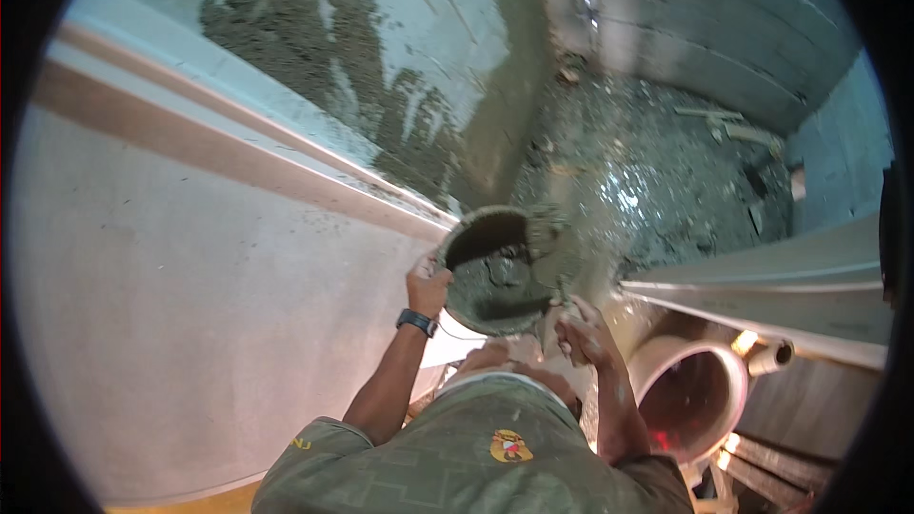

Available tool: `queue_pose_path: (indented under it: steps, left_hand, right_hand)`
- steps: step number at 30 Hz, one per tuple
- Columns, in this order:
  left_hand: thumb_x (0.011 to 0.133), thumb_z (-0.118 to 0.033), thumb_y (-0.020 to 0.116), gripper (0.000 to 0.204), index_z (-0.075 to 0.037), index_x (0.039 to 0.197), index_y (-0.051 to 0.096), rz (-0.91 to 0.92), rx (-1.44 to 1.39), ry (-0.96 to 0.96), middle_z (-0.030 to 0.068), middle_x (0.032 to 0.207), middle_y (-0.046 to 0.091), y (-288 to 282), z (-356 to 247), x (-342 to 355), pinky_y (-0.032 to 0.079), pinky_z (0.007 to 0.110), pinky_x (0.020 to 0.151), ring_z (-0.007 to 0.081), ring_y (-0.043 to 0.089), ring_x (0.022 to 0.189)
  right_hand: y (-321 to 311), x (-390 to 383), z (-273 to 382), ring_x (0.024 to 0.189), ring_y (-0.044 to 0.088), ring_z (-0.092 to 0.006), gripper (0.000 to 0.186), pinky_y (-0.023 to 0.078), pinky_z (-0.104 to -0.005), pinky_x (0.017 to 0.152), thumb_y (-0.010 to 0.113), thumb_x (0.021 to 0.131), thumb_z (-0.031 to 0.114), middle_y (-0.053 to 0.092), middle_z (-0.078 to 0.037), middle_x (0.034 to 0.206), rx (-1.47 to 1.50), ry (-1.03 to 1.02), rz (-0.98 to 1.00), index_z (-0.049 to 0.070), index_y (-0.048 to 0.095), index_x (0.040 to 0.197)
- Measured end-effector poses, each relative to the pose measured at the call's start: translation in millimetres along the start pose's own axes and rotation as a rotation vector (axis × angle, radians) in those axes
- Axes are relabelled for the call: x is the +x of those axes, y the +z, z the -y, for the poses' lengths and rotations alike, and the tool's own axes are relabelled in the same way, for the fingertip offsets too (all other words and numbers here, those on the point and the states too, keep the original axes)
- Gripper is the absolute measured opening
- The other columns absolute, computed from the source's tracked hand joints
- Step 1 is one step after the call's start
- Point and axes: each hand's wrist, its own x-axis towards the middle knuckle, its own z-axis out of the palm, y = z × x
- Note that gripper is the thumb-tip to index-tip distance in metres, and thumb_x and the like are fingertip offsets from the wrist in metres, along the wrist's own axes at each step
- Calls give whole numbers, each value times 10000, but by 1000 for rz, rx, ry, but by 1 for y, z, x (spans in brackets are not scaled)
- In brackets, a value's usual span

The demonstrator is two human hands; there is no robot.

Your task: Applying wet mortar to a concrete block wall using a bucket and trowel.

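Grey bucket [473, 240], left grip [427, 289] clasping its rim, right grip [584, 332] clasping a trowel [555, 262]

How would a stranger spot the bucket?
Find the pale wall filling the left side. By its right end, the left hand grips the rim of the bucket. Unlike the pale-rimmed cylinder at lower right, it is smeared grey and holds wet-looking mortar.

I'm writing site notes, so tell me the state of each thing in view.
Bucket: open, mortar inside, left hand gripping its rim.
Trowel: loaded with mortar, held in right hand.
Upper-left wall: partly mortared, partly bare.
Floor: wet, littered.
Cylinder: mouth open.
Pipe: end open.
Watch: strapped on left wrist.
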Motion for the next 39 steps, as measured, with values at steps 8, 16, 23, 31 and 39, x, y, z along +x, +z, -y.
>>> queue_pose_path:
  steps: [8, 16, 23, 31, 39]
  left_hand:
    - [699, 40, 557, 431, 79, 1128, 594, -152, 131, 20, 68, 945, 656, -51, -2, -20, 493, 244, 717, 113, 599, 811]
    - [701, 36, 555, 363, 65, 1058, 608, -252, 164, -28, 51, 884, 638, -93, -4, -50, 482, 250, 684, 111, 566, 764]
    - [681, -1, 567, 470, 61, 1144, 620, -312, 116, -51, 86, 962, 677, -94, 4, -61, 505, 274, 752, 144, 624, 826]
    - [714, -75, 564, 453, 24, 1152, 622, -54, 510, 249, 172, 997, 684, -59, -6, -56, 505, 337, 819, 225, 654, 915]
    - [709, -85, 595, 437, 12, 1134, 633, 113, 618, 457, 242, 1015, 671, -15, -40, -64, 508, 359, 860, 303, 673, 972]
  right_hand:
    - [72, 6, 56, 620, 548, -119, 604, 477, -246, 512, 568, 913, 80, 541, -65, 832, 425, -828, -482, 58, 272, 1439]
    - [102, 163, 67, 859, 609, -403, 376, 492, -495, 753, 639, 827, 137, 611, -205, 971, -1422, -589, -396, 40, 535, 1175]
    - [54, 78, -75, 949, 599, -467, 603, 469, -516, 815, 634, 799, 218, 616, -301, 1001, -977, -329, -364, 1, 421, 1321]
    - [-7, 20, -5, 659, 599, -283, 411, 486, -395, 601, 644, 826, 266, 600, -139, 751, -1219, -68, 70, 28, 558, 1150]
    - [-7, 67, -16, 610, 550, -163, 227, 454, -330, 575, 589, 895, 227, 613, -68, 755, -611, 256, 100, 28, 581, 1003]
